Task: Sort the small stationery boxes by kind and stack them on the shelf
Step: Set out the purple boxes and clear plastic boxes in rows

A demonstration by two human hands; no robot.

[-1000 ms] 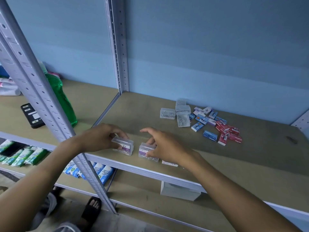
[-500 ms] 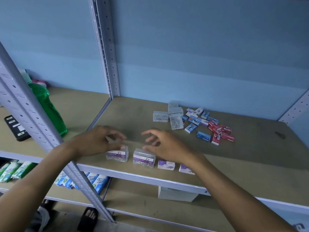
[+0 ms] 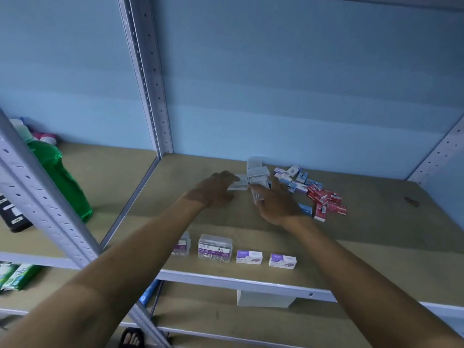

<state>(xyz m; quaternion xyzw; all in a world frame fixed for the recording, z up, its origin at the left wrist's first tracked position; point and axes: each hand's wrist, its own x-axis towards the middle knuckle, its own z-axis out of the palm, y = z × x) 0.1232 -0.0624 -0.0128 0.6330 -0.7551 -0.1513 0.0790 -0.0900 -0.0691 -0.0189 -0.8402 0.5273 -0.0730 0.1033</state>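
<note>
**Inspector:** Far left first?

**Assistant:** A translucent green plastic bottle (image 3: 61, 179) stands on the neighbouring shelf, its top cut by the grey perforated steel upright (image 3: 40, 197). A black flat device (image 3: 12, 217) runs off the left edge; I cannot identify it.

**Inspector:** Front edge of the brown wooden shelf board (image 3: 376, 242)?

**Assistant:** A row. The first clear plastic paper-clip box (image 3: 182, 245) is half hidden behind the left forearm. Beside it, the second clear paper-clip box with a purple label (image 3: 215, 248) shows fully. Then two small white-and-purple cardboard boxes (image 3: 249, 256), set apart from one another.

**Inspector:** The hands?

**Assistant:** Both reach to the rear pile. The left hand (image 3: 216, 189) has fingers curled around a small clear plastic case (image 3: 239, 183); motion blur prevents confirming a firm hold. The right hand (image 3: 273, 204) has fingers spread, loosely over another clear case (image 3: 257, 194); contact cannot be told.

**Inspector:** Further right?

**Assistant:** Stacked clear cases (image 3: 256, 169), then jumbled small blue-and-white boxes (image 3: 298, 179), partly hidden by the right hand, then small red boxes (image 3: 326, 202). A dark spot (image 3: 411, 201) sits near the right upright; unidentifiable.
</note>
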